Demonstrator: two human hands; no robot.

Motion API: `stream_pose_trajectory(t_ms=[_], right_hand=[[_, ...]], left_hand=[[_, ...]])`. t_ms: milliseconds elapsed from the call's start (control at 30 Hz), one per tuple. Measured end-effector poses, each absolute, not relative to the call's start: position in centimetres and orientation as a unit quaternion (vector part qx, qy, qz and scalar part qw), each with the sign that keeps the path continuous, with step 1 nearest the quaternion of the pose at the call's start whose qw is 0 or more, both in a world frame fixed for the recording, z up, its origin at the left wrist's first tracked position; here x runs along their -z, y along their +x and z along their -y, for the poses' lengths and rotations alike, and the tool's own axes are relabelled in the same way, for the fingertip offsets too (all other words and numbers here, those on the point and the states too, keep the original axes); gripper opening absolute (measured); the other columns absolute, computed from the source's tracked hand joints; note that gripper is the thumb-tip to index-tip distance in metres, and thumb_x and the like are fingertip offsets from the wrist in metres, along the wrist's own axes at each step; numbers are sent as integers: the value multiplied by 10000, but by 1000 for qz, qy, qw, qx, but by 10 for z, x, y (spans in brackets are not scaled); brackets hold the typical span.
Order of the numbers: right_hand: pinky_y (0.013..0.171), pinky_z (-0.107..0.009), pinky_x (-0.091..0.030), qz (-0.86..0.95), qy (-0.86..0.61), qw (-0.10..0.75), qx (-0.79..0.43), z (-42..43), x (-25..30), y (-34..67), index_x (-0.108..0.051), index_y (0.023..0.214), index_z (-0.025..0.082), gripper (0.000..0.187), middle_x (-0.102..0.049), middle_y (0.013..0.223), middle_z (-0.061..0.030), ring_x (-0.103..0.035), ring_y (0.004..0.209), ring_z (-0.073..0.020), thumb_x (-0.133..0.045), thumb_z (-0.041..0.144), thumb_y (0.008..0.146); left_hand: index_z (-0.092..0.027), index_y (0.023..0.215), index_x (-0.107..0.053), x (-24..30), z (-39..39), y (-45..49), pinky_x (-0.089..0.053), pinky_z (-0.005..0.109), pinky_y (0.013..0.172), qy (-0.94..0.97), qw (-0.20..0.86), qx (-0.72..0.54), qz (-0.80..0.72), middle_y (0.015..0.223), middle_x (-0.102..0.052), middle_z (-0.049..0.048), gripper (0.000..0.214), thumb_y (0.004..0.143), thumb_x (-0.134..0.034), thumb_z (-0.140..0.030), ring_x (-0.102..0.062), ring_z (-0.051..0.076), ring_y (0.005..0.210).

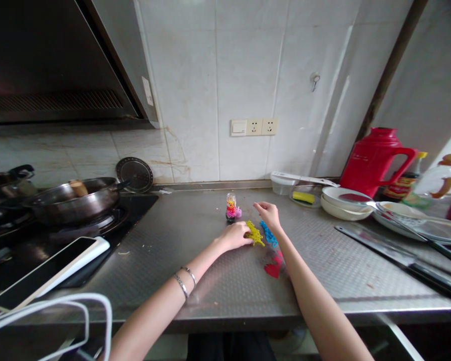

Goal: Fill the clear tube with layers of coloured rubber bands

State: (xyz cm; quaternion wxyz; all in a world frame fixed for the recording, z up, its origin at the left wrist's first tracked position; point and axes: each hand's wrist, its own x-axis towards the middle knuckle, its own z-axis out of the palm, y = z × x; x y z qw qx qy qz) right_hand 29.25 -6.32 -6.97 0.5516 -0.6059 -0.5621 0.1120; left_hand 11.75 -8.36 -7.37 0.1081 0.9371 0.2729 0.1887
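My left hand (pixel 236 236) rests on the counter with its fingers curled down onto a pile of small yellow pieces (pixel 254 233), their exact kind too small to tell. Just to the right, my right hand (pixel 269 215) is raised with thumb and fingertips pinched together; whatever may be between them is too small to make out. Below that hand lies a cluster of small blue pieces (pixel 267 232), partly covered by the wrist. Nearer me are red pieces (pixel 273 266), seemingly in clear plastic. A small clear jar (pixel 231 205) with colourful contents stands behind, a pink piece (pixel 238 212) beside it.
On the left, a pan (pixel 75 200) sits on the stove, with a phone-like white device (pixel 48 271) in front. To the right are stacked bowls (pixel 346 203), a sponge (pixel 303 197), a long knife (pixel 376 245) and a red thermos jug (pixel 372 163).
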Motion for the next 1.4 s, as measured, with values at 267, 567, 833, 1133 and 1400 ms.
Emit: stream_pose_trajectory(t_ms=[267,567,833,1133,1400], right_hand=[[513,-225,-384,572,-594,556,-105,66,66,288,-692,693,109,488,-659,637,-82,-553,553,-157,-465,540,714],[508,-217,-382,568,-600,553,-107,63,68,289,-682,668,115,436,-632,590,-56,-535,546,-149,-485,501,715],[503,-216,-383,574,-597,551,-108,65,68,288,-679,666,117,427,-613,566,-45,-518,528,-139,-483,492,719],[518,-218,-400,574,-589,556,-121,62,69,289,-682,683,116,418,-655,645,-65,-553,563,-149,-501,492,701],[531,-222,-416,578,-589,550,-130,59,72,291,-684,687,116,413,-661,655,-73,-571,588,-160,-500,486,698]], left_hand=[[-166,810,-679,72,85,124,-441,238,772,941,131,-156,-271,891,-602,49,157,757,-543,-224,-579,143,796],[-148,820,-676,72,79,120,-438,232,724,941,108,-175,-268,862,-604,54,164,765,-530,-202,-567,138,759],[-130,775,-681,43,69,107,-422,244,728,938,132,-211,-241,810,-628,62,133,752,-562,-186,-555,135,740],[-135,764,-696,0,49,91,-406,215,641,920,155,-255,-253,753,-630,46,161,741,-570,-231,-545,115,677],[-96,767,-706,-69,10,75,-403,209,610,911,125,-209,-332,733,-669,63,185,683,-585,-208,-562,127,654]])
